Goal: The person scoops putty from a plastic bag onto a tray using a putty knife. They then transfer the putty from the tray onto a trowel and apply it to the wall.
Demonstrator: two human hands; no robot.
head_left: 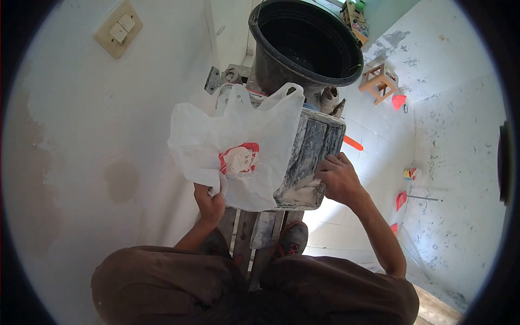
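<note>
My left hand (209, 205) is closed around the lower left edge of a white plastic carrier bag (260, 124). A red mark and a patch of pale powder (240, 161) show in the bag's middle. Beneath the bag lies a black rectangular tray (314, 141) smeared with dried white plaster; the bag covers its left part. More pale powder (303, 193) lies in the tray's near right corner. My right hand (341, 177) grips the tray's right rim, its fingers bent over the edge; the fingertips are partly hidden.
A large black bucket (306, 65) stands just beyond the tray. A plaster-smeared scraper (213, 80) lies left of it. Below are wooden planks (245, 233) with a grey flat piece (264, 230) and my shoes. A wall with a light switch (119, 28) rises on the left; a wooden stool (378, 84) stands farther off.
</note>
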